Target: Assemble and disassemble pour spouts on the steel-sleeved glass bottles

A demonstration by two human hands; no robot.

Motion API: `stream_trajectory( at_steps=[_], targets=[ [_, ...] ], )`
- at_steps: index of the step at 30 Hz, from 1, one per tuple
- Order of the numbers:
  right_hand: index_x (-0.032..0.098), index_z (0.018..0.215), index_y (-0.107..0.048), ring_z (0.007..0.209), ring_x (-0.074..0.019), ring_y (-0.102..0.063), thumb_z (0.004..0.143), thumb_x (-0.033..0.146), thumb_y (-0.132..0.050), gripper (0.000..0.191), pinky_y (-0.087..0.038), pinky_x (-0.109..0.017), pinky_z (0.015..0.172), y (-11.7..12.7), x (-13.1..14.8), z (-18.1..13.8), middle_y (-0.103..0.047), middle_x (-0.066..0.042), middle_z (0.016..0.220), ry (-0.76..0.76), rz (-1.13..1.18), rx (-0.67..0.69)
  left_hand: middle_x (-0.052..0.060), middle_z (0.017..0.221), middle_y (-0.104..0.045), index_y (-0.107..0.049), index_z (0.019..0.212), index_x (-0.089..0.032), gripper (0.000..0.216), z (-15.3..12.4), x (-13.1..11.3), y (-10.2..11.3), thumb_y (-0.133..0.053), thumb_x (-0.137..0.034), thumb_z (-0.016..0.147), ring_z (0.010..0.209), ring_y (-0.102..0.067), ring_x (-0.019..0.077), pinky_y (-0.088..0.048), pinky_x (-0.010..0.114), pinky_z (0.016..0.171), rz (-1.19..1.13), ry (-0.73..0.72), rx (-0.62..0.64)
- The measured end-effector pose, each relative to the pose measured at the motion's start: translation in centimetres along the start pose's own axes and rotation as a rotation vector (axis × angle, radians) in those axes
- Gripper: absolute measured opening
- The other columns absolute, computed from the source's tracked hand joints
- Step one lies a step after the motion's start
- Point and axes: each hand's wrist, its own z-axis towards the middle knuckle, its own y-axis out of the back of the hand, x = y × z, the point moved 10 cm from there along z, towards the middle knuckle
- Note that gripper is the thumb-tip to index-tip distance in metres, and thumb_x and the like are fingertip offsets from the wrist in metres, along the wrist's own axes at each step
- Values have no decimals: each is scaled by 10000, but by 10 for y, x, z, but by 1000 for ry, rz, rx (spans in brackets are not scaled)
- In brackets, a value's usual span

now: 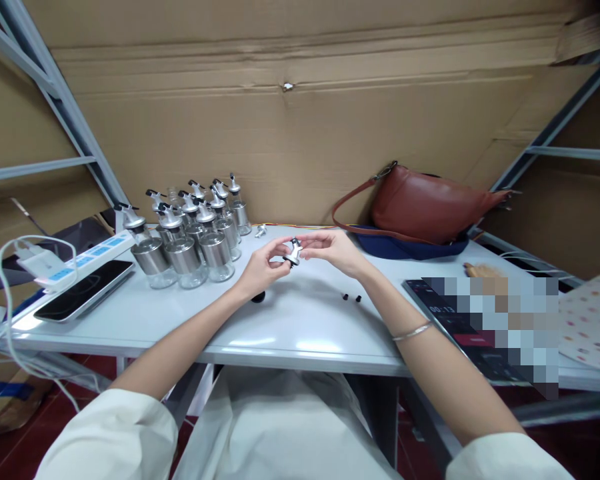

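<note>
Left hand (260,271): closed to a narrow pinch around the pourer (293,255), grasping low, near the flange
Right hand (337,251): likewise closed on the pourer, fingertips at its top and right side; circled at the wrist by a thin silver-coloured bracelet (413,332)
Pourer position: held between both hands, above the middle of the table (305,323)
Pourer axis: near upright, leaning slightly right at the top; black lever end up, black stopper end down and slightly left
Pourer make: shiny, silver-coloured, slender above, flaring to a round flange
Black round piece (259,297): on the table, partly hidden by the left hand
Two small black pieces (359,299): near the right forearm, side by side, apart
Loose silver piece (261,231): lying beyond the left hand; too small for exact form
Bottles (181,255): clustered upright at left; clear cylindrical glass, metal sleeves, mostly topped with silver-and-black spouts
Left edge: white power strip (100,255) just beside a flat, glossy black device (85,290)
Right side: smooth reddish-brown bag (425,203) on dark blue cloth (410,247); nearer, a dark screen (440,310), partly pixelated
Backdrop: creased brown cardboard (280,147), flanked by grey metal bars
</note>
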Motion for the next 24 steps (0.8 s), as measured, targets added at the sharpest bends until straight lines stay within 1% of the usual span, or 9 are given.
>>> stream_trajectory(
  at_steps=[4,9,12,16,20,24],
  targets=[
    [154,919,-729,676,-160,-638,538,267,-814,407,-517,-359,728,0,3,-1,-695,-35,738,14,10,-36,22,891,-548,-511,1237,-193,580,0,0,-4,-632,-157,671,842,-594,123,-505,212,687,-69,-2,32],
    [155,882,-735,706,-181,-657,512,278,-829,401,-529,-386,767,1,4,-1,-714,-47,759,14,23,-66,14,878,-544,-520,1229,-191,579,2,1,1,-628,-154,662,822,-594,116,-494,208,685,-63,-19,-12],
    [160,843,-741,735,-198,-670,493,283,-839,383,-529,-405,805,0,4,-1,-724,-51,762,7,46,-78,13,880,-530,-497,1261,-186,627,2,2,2,-616,-148,647,835,-591,121,-483,193,657,-78,-14,-22],
    [173,832,-747,779,-211,-679,496,289,-841,368,-527,-411,835,4,6,-1,-729,-50,784,31,56,-132,2,870,-496,-487,1282,-187,650,2,1,3,-609,-151,644,837,-585,116,-470,179,641,-74,-12,-28],
    [184,836,-756,816,-224,-674,498,311,-841,371,-532,-417,825,2,7,-1,-726,-54,825,45,31,-103,-4,858,-497,-503,1278,-198,635,2,-1,2,-603,-159,652,802,-579,105,-468,197,657,-67,-26,-15],
    [189,831,-761,785,-202,-657,520,339,-830,352,-531,-404,802,2,10,0,-711,-50,815,78,0,-86,-1,848,-516,-530,1251,-190,607,2,0,2,-607,-157,649,793,-582,111,-467,199,641,-63,-20,-20]
  ],
)
